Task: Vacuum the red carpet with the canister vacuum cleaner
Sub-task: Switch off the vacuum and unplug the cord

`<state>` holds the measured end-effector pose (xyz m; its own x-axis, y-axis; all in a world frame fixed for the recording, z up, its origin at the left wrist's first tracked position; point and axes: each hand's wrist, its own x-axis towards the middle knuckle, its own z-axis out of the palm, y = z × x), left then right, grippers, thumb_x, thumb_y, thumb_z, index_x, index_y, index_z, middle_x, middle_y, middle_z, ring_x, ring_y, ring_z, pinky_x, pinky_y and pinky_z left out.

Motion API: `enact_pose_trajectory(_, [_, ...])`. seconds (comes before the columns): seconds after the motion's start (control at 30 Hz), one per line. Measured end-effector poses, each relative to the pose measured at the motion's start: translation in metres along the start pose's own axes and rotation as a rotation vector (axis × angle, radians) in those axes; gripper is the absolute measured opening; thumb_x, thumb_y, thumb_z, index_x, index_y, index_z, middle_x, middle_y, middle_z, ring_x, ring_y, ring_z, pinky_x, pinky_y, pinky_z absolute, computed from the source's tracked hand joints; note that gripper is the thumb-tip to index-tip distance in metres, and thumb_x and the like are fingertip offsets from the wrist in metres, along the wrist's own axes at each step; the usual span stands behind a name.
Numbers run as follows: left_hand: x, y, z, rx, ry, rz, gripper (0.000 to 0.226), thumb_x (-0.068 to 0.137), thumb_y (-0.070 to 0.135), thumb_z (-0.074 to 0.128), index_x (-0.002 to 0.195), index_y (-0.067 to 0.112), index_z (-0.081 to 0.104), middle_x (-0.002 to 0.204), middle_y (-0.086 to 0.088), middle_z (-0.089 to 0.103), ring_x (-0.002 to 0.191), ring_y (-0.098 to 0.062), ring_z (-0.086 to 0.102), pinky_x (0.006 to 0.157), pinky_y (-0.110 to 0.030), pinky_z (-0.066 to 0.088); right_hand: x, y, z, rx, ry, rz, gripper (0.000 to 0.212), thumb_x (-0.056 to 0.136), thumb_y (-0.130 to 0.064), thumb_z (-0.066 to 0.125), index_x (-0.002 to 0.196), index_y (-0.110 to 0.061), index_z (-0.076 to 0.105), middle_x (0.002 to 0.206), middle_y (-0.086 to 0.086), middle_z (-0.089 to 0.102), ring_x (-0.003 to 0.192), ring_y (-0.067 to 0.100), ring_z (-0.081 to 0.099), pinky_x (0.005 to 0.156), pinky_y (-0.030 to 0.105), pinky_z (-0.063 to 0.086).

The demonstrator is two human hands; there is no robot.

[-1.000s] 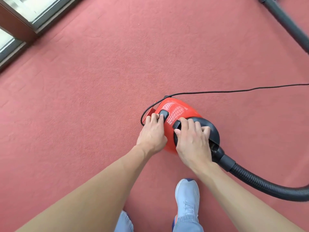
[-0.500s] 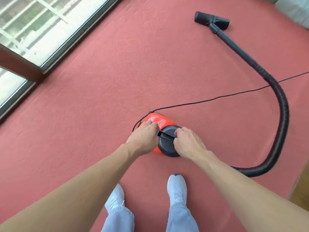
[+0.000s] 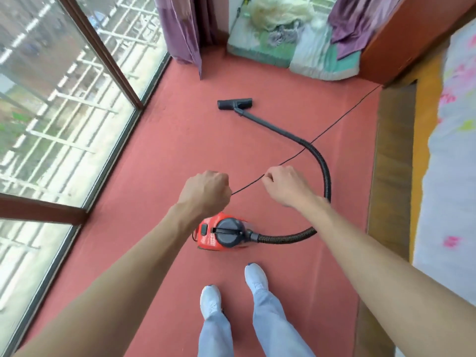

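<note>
Beside the window (image 3: 64, 112), the left hand (image 3: 206, 191) has its fingers curled in a fist round the black cord (image 3: 247, 185). The canister vacuum (image 3: 221, 234) sits on the red carpet (image 3: 167, 150) just below. The right hand (image 3: 286, 186) pinches the same cord between thumb and fingers. The hose (image 3: 325, 171) curves right, near the bed (image 3: 453, 150).

window (image 3: 64, 99) left | purple curtains (image 3: 180, 29) far | bedding pile (image 3: 296, 47), perhaps | bed (image 3: 450, 176) right
</note>
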<state>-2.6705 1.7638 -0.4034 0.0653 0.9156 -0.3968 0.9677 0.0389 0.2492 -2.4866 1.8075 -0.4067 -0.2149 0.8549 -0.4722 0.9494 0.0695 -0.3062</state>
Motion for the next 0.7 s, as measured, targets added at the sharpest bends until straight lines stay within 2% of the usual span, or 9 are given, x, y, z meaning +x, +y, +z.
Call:
enact_pose_trajectory(0.2, [-0.057,0.053,-0.094,-0.015,0.127,0.089,0.030,0.096,0.025,0.044,0.099,0.010,0.068,0.103,-0.008,0.069,0.091,-0.032,0.065,0.077,-0.041,0.055,-0.104,-0.005,-0.091,0.106,0.239,-0.007,0.030,0.099,-0.027,0.041,0.099,-0.014,0.067,0.104,0.001,0.067,0.085,0.018,0.057,0.070,0.028,0.042])
enact_pose_trajectory(0.3, [-0.083,0.068,-0.126,-0.021,0.158,0.154,0.027,0.096,0.028,0.047,0.100,0.012,0.069,0.102,-0.005,0.069,0.093,-0.030,0.064,0.074,-0.037,0.052,-0.149,0.000,-0.120,0.115,0.312,-0.004,0.029,0.099,-0.028,0.042,0.101,-0.015,0.067,0.107,0.000,0.067,0.091,0.019,0.061,0.079,0.032,0.050])
enact_pose_trajectory(0.4, [-0.096,0.083,-0.148,-0.033,0.170,0.186,0.024,0.096,0.027,0.050,0.100,0.015,0.070,0.103,-0.003,0.069,0.094,-0.027,0.064,0.070,-0.033,0.046,-0.182,0.009,-0.136,0.129,0.368,0.035,0.028,0.100,-0.029,0.042,0.104,-0.015,0.066,0.110,-0.002,0.066,0.096,0.017,0.060,0.084,0.033,0.050])
enact_pose_trajectory(0.53, [-0.103,0.118,-0.172,-0.054,0.207,0.232,0.023,0.095,0.026,0.051,0.099,0.016,0.071,0.103,-0.002,0.069,0.094,-0.026,0.063,0.073,-0.034,0.048,-0.209,0.029,-0.154,0.135,0.417,0.069,0.026,0.100,-0.028,0.043,0.107,-0.015,0.065,0.110,-0.002,0.065,0.097,0.016,0.060,0.085,0.034,0.051])
enact_pose_trajectory(0.7, [-0.105,0.192,-0.193,-0.045,0.295,0.307,0.021,0.095,0.025,0.052,0.092,0.014,0.070,0.100,-0.001,0.070,0.091,-0.028,0.064,0.073,-0.037,0.052,-0.234,0.074,-0.184,0.160,0.498,0.106,0.024,0.099,-0.027,0.044,0.101,-0.015,0.065,0.103,-0.002,0.065,0.091,0.016,0.060,0.081,0.035,0.052])
